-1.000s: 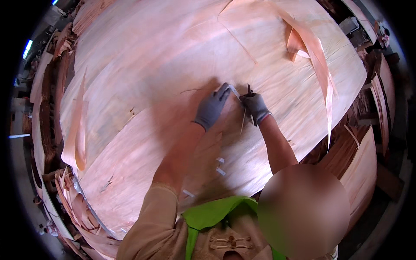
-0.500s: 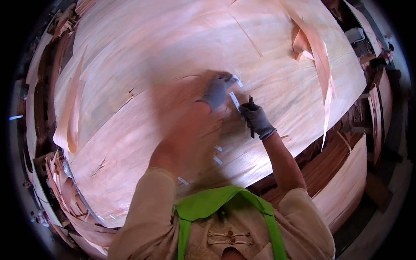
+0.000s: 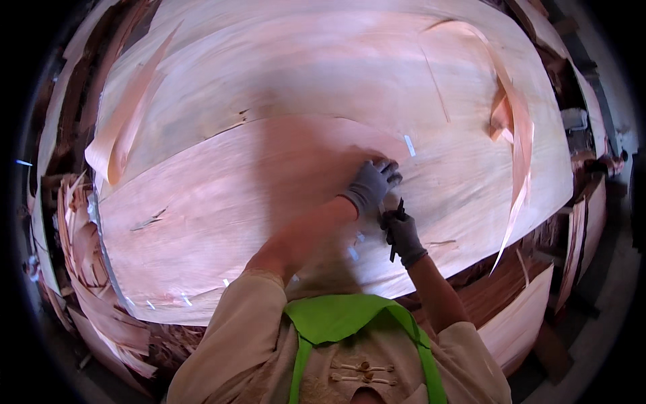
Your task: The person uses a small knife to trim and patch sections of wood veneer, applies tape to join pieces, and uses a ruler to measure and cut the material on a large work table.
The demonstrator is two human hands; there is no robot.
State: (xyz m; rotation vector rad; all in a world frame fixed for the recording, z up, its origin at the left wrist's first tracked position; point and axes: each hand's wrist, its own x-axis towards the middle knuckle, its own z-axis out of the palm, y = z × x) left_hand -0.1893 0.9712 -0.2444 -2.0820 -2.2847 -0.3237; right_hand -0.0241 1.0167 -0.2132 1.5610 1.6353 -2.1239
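Note:
Pale wood veneer sheets (image 3: 195,161) lie spread before me, with a seam curving between them. My left hand (image 3: 372,183), in a grey glove, rests on the nearer sheet with its fingers stretched out and a little bent. Close beside it on the right, my gloved right hand (image 3: 402,236) is closed round a slim black tool (image 3: 393,253), whose exact kind I cannot make out. A pale strip (image 3: 382,209) shows between the two hands, partly hidden. Beyond the left hand's fingers, a short white tape piece (image 3: 410,145) sticks to the veneer near the seam.
More tape pieces (image 3: 352,253) dot the near part of the sheet. Curled veneer offcuts lie at the left (image 3: 128,121) and right (image 3: 519,141). A stack of veneer (image 3: 515,316) stands at the near right, and broken scraps (image 3: 84,242) are heaped at the left.
My left hand has drawn back from the white tape piece, toward my right hand. The tape piece stays on the veneer. My view has shifted, and the strip at the right hand is now mostly covered.

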